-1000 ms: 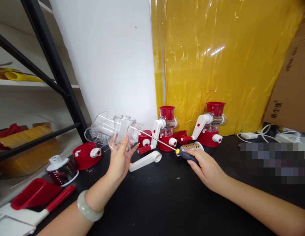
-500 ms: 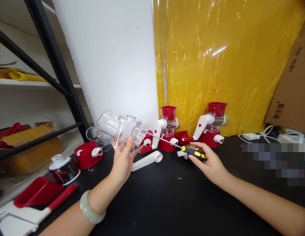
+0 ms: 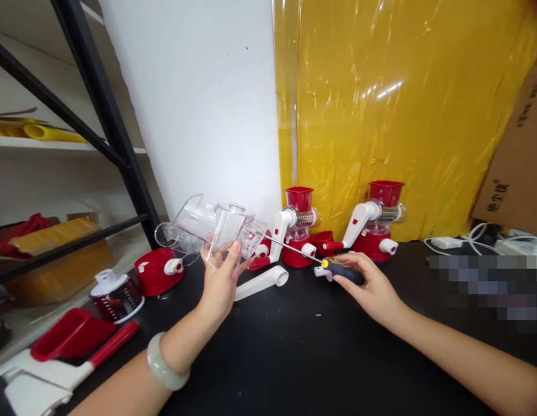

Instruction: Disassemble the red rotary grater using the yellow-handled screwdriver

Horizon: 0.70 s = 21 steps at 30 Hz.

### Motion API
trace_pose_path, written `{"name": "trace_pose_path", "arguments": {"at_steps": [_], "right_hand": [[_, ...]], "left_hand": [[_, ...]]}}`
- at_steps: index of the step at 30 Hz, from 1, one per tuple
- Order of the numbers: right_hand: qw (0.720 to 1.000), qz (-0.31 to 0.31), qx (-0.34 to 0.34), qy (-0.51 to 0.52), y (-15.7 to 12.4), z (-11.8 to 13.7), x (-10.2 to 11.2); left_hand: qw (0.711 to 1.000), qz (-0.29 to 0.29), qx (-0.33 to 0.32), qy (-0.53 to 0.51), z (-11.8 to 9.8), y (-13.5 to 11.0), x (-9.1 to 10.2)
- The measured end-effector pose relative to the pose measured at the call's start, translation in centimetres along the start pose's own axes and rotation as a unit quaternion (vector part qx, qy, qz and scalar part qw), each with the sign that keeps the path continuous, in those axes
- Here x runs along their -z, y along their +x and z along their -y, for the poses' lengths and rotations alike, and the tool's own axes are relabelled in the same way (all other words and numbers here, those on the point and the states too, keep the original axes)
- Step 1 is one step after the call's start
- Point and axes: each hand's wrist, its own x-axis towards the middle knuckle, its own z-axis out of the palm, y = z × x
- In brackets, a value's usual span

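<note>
Clear plastic grater housing (image 3: 227,231), centre-left of frame, sits gripped in my left hand (image 3: 220,283); my right hand (image 3: 370,286) clasps a black-and-yellow-handled screwdriver (image 3: 340,270), shaft tip at the housing.

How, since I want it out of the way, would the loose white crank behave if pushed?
The crank looks like rigid moulded plastic, so it probably stays stiff and feels light. Its long arm lies flat on the black table, so it would likely slide or swivel rather than roll. The round hub end may make it pivot unevenly.
</note>
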Motion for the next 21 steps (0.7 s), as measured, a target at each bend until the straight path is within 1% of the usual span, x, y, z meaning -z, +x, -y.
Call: {"name": "trace_pose_path", "arguments": {"at_steps": [3, 5, 10, 13, 17, 21], "right_hand": [[0.999, 0.040, -0.019, -0.005, 0.09, 0.17, 0.14], [0.998, 0.057, -0.017, -0.023, 0.05, 0.30, 0.20], [0.996, 0.051, 0.015, -0.070, -0.31, 0.42, 0.19], [0.991, 0.064, 0.035, -0.110, -0.55, 0.31, 0.23], [0.984, 0.079, 0.024, -0.158, -0.68, 0.30, 0.34], [0.982, 0.070, 0.016, -0.175, -0.63, 0.93, 0.56]], "left_hand": [[1.000, -0.003, -0.003, 0.006, 0.01, 0.06, 0.07], [1.000, -0.003, -0.004, 0.011, 0.09, 0.09, 0.17], [1.000, 0.004, 0.001, 0.015, 0.26, -0.02, 0.21], [1.000, 0.006, 0.000, 0.017, 0.22, -0.21, 0.03], [1.000, 0.004, 0.003, 0.018, 0.07, -0.52, -0.27], [1.000, 0.003, 0.006, 0.016, 0.03, -0.67, -0.35]]}}
